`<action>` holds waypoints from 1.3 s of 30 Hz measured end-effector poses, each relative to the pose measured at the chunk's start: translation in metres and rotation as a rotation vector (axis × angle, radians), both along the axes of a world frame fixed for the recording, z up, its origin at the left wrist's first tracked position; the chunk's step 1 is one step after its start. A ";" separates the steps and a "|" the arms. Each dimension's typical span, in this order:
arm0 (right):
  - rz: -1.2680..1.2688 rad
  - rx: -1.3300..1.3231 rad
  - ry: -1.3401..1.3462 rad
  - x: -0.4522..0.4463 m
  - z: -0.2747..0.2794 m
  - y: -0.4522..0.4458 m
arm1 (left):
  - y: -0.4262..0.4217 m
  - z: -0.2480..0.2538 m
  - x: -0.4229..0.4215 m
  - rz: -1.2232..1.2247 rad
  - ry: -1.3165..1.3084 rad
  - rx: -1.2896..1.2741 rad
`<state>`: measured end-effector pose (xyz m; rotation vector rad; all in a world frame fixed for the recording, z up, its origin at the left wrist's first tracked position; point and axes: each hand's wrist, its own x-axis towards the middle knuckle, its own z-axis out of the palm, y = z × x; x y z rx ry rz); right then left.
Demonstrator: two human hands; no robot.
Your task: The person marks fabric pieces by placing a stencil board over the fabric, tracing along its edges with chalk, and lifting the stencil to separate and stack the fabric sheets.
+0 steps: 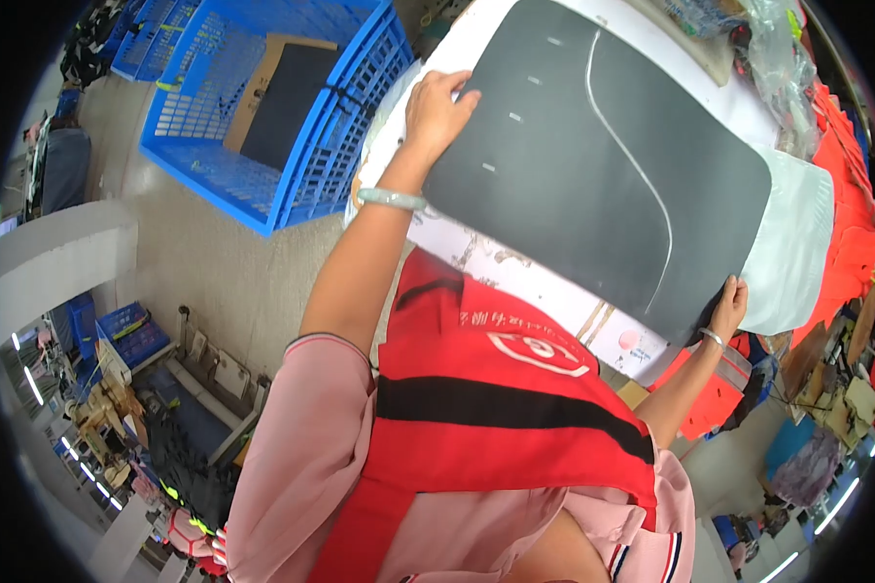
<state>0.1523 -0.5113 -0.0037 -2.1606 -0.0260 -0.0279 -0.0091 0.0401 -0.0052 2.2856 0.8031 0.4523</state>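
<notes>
A large dark grey sheet with rounded corners lies across the white work table. A curved white line runs down it, and several short white marks sit along its left part. My left hand is at the sheet's upper left edge, thumb and bent fingers closed on the border. At the lower right edge, my right hand pinches the border between thumb and fingers. The undersides of both grips are hidden.
A blue plastic crate holding a dark panel and cardboard stands on the floor at left. Translucent plastic sheeting and orange-red fabric lie right of the sheet. The white table shows along the near edge. A cart stands lower left.
</notes>
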 end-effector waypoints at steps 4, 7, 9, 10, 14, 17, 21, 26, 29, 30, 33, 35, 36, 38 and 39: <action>-0.007 0.002 -0.021 0.002 -0.008 -0.003 | 0.004 -0.002 -0.001 -0.030 0.004 0.018; 0.000 -0.013 -0.011 0.003 -0.006 -0.003 | 0.007 -0.001 0.000 -0.039 0.026 0.019; -0.015 -0.032 -0.031 0.002 -0.004 0.000 | 0.008 -0.001 0.001 -0.036 0.050 0.023; -0.021 -0.034 -0.027 0.001 -0.003 0.001 | 0.009 -0.001 0.001 -0.042 0.053 0.022; -0.024 -0.026 -0.026 0.000 -0.003 0.003 | 0.013 -0.008 0.002 -0.057 0.023 0.023; 0.002 -0.118 -0.007 0.007 -0.012 -0.005 | 0.015 -0.003 0.003 -0.124 0.041 0.121; -0.077 -0.365 -0.077 -0.009 0.010 0.020 | 0.023 -0.014 0.005 -0.190 -0.062 -0.026; -0.234 -0.366 -0.023 -0.017 0.012 0.030 | 0.003 -0.018 0.009 0.042 0.037 0.158; -0.269 -0.316 -0.050 -0.020 0.013 0.035 | -0.012 -0.012 0.011 0.075 0.068 0.255; -0.255 -0.309 -0.049 -0.020 0.014 0.036 | -0.013 -0.011 0.011 0.070 0.076 0.246; -0.247 -0.298 -0.052 -0.018 0.008 0.033 | -0.019 -0.013 0.009 0.082 0.026 0.299; -0.253 -0.295 -0.061 -0.028 0.034 0.051 | -0.013 -0.019 0.009 0.064 0.021 0.294; -0.272 -0.298 -0.057 -0.029 0.032 0.051 | -0.015 -0.018 0.010 0.062 0.021 0.284; -0.250 -0.283 -0.104 -0.027 0.027 0.047 | -0.020 -0.015 0.009 0.046 0.030 0.342; -0.247 -0.273 -0.091 -0.028 0.028 0.048 | -0.020 -0.015 0.009 0.055 0.045 0.319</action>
